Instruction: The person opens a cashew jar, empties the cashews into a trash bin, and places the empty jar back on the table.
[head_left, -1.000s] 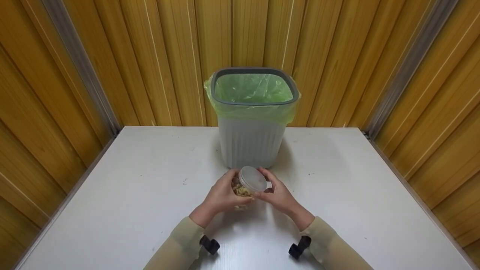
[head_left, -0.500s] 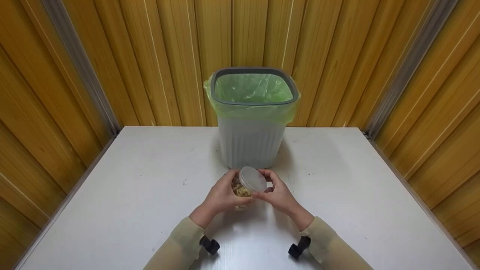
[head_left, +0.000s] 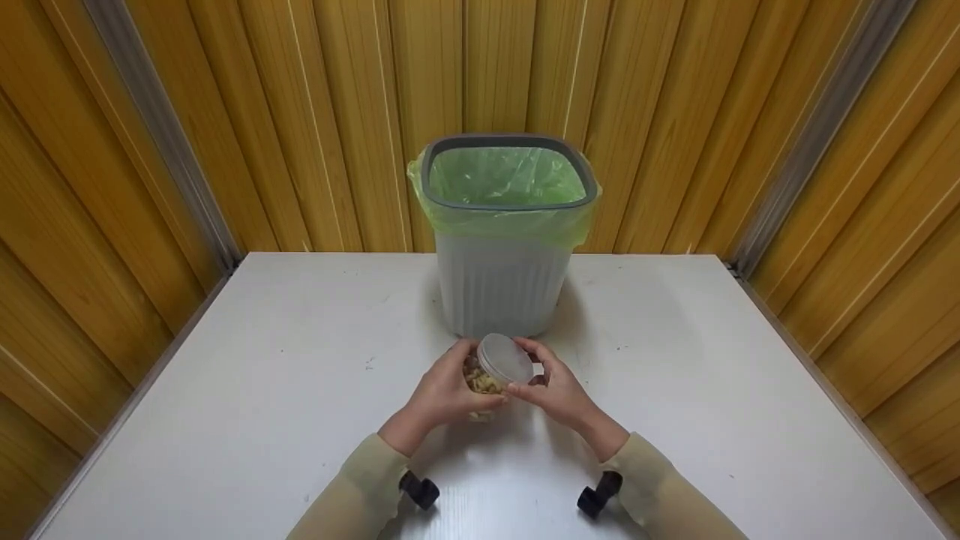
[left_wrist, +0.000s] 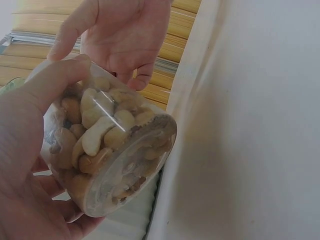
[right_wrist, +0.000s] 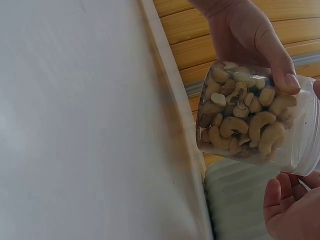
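A clear plastic jar of cashew nuts [head_left: 484, 381] is held tilted above the white table [head_left: 285, 390], in front of the bin. My left hand [head_left: 441, 386] grips the jar's body; in the left wrist view its thumb lies across the jar [left_wrist: 110, 135] and the fingers wrap beneath. The frosted round lid [head_left: 508, 358] sits on the jar's upper end. Around the lid's rim, the thumb and fingers of my right hand [head_left: 559, 390] pinch from the right. Cashews fill most of the jar [right_wrist: 242, 115] in the right wrist view, where the right hand is partly cut off.
Just beyond the hands stands a pale grey bin [head_left: 502, 285] with a dark rim and a green plastic liner [head_left: 510, 180]. Wood-patterned panels [head_left: 330, 127] enclose the table at the back and both sides.
The right fingers and thumb shift slightly along the lid's rim. The jar, the left hand and the bin stay practically where they were.
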